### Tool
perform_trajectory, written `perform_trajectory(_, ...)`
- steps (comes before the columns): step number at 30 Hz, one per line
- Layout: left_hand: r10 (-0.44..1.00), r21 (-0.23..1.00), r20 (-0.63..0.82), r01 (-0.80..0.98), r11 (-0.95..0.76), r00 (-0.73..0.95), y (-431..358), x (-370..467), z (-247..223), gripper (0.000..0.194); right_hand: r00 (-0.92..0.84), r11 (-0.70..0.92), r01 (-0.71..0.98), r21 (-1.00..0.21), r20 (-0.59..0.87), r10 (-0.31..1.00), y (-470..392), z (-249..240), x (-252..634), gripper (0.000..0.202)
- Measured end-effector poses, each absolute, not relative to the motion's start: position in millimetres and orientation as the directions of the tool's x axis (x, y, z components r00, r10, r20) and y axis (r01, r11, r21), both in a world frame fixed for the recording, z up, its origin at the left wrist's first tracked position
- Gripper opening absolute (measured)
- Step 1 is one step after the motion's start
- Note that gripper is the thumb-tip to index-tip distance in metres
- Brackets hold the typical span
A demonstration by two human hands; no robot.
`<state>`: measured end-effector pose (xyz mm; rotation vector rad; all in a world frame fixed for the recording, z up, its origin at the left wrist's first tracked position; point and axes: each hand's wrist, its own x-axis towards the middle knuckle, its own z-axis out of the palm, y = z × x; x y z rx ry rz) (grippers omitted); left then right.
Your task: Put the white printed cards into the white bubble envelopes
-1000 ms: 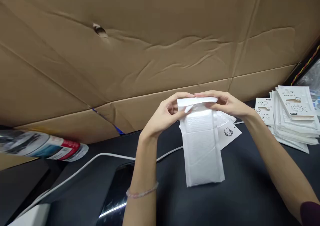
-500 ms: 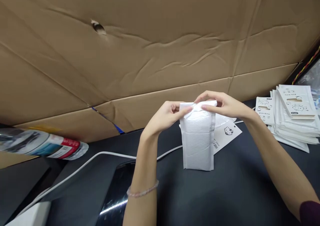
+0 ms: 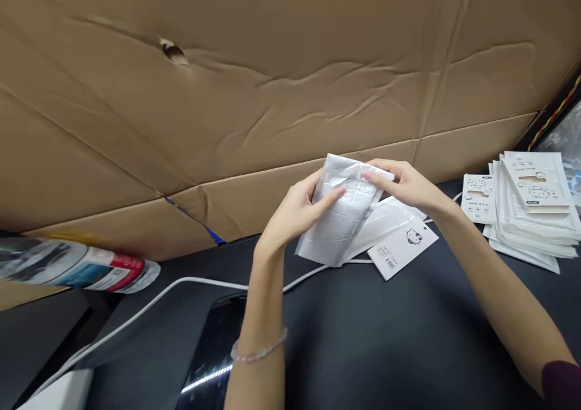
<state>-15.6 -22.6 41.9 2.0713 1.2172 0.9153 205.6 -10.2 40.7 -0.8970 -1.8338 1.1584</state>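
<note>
A white padded pouch (image 3: 338, 216) is held up above the black table, tilted with its lower end toward the left. My left hand (image 3: 302, 207) grips its left side, thumb on the front face. At the upper right corner, my right hand (image 3: 399, 183) pinches the pouch between thumb and fingers. Behind and below it lies another white pouch (image 3: 381, 225), partly covered. A white card with a cat-face print (image 3: 402, 250) rests on the table just right of the held pouch.
Stacked white pouches (image 3: 535, 234) with printed cards lie at the right. A dark glossy device (image 3: 211, 349) sits near my left forearm, and a white cable (image 3: 181, 280) crosses the table (image 3: 385, 337). A plastic bottle (image 3: 104, 268) is at left; cardboard (image 3: 290, 95) stands behind.
The held pouch has gone from upright to tilted, its lower end swinging up and left. Its top now looks unfolded and flat. More of the card and the pouch behind shows.
</note>
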Motion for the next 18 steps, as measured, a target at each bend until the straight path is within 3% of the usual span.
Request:
perform_trajectory(2,0.886,0.622,0.331,0.632,-0.463,0.324,-23,-21,42,0.041,-0.496,0.250,0.211,-0.945,0.117,0.861,-4,36,215,0.045)
perform_trajectory(4,0.891,0.520,0.349,0.731,-0.442,0.291,-22,-28,42,0.038,-0.454,0.183,0.389,-0.903,-0.015,0.891,6,25,230,0.055)
perform_trajectory(8,0.932,0.491,0.250,0.795,-0.357,0.264,-15,-39,33,0.039,-0.204,0.089,0.836,-0.541,-0.157,0.966,34,-12,266,0.050)
perform_trajectory(14,0.934,0.480,0.128,0.804,-0.352,0.333,8,-39,-4,0.039,-0.286,0.085,0.874,-0.479,-0.366,0.885,50,-53,279,0.028)
perform_trajectory(18,0.934,0.510,0.081,0.791,-0.339,0.348,17,-35,-30,0.034,-0.287,0.132,0.864,-0.485,-0.260,0.922,50,-49,276,0.026)
